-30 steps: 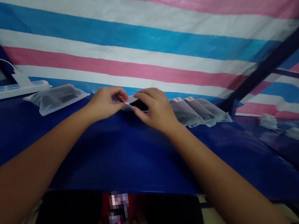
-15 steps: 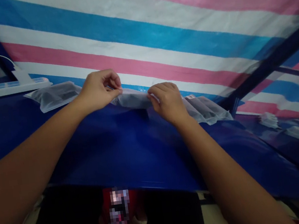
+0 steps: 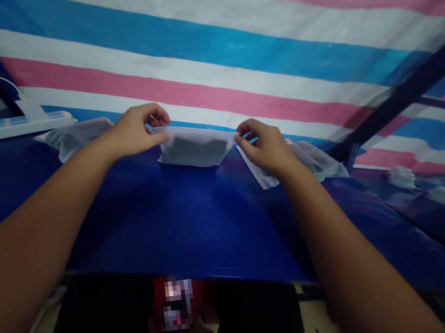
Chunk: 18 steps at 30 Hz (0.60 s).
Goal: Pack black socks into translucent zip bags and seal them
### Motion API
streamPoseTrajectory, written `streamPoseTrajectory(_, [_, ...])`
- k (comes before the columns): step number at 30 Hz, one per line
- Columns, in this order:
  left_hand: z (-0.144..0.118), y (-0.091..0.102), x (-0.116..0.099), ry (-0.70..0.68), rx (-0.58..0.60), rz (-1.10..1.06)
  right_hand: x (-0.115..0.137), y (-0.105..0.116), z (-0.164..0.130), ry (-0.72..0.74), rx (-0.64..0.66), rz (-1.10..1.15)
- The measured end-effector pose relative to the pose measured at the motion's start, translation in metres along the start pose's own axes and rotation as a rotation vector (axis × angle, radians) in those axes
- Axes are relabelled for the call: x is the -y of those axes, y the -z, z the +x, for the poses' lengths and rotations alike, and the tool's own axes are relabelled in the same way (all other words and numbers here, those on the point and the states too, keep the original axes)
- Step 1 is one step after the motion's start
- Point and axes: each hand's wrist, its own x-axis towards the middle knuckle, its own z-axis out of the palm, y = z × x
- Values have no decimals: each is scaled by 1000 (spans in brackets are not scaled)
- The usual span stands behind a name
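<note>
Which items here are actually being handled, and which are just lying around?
Being handled:
translucent pouch, pinched at its top corners by left hand and right hand

Lying about:
pile of filled pouches beside the right hand
another pouch behind the left hand
white power strip
blue table

We reach both bare forearms forward from lower corners of frame toward centre. Our left hand [image 3: 136, 131] sits upper left of centre, thumb and forefinger pinched together, other fingers curled, knuckles up. Our right hand [image 3: 266, 147] sits right of centre, slightly lower, fingertips pinched, wrist bent inward. Hands apart, roughly level.
</note>
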Motion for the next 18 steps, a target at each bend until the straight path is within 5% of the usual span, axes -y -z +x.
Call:
streamPoseTrajectory(6, [-13,-6,-45,-59,361,247,-1,5,0,-46,243,34])
streamPoseTrajectory(12, [-39,-53,-84,-152,628,270,-4,-6,-3,-39,470,-137])
streamPoseTrajectory(15, [-46,-70,-89,-229,624,233,-3,-21,-5,19,535,-136])
streamPoseTrajectory(18, [-43,-73,-87,-313,415,229,-1,-35,-6,82,493,-78])
